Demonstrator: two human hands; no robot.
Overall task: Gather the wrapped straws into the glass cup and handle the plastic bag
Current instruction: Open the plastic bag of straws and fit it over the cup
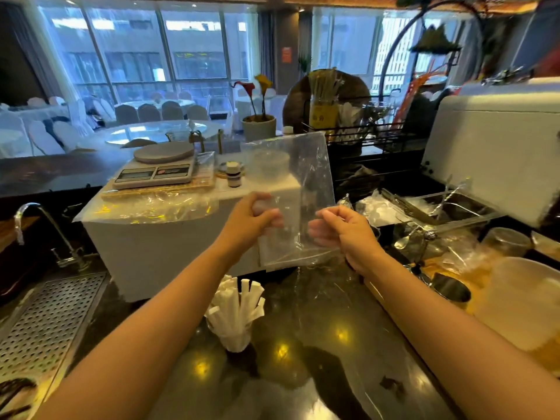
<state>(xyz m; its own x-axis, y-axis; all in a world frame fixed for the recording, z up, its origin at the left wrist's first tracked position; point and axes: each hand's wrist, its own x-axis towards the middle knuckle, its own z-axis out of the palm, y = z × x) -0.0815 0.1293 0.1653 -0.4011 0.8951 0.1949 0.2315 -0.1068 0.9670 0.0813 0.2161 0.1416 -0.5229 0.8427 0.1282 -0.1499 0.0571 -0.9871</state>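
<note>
At the far left, a curved metal tap (36,221) is seen above a perforated metal drain tray (45,322) set into the dark counter (318,344). Further right, a digital kitchen scale (157,168) is placed on top of a white box-like unit (145,244) partly covered in crinkled film. In front of that unit, near the middle of the counter, the wrapped straws (239,307) are stood upright and fanned out in the glass cup (235,339), whose clear wall is hard to make out around them.

Above the cup, the plastic bag (294,189) is held up in the air between both hands, flat and nearly upright, with objects behind it seen through it. The left hand (251,221) is closed on the bag's lower left part, thumb in front and fingers curled behind the film. The right hand (342,230) is pinched shut on the bag's lower right part, its fingers partly seen through the plastic. The bag's bottom edge hangs just below the hands, well clear of the straws.

To the right, a large white appliance (497,153) is seen, with a white plate (527,301) on the counter below it.
</note>
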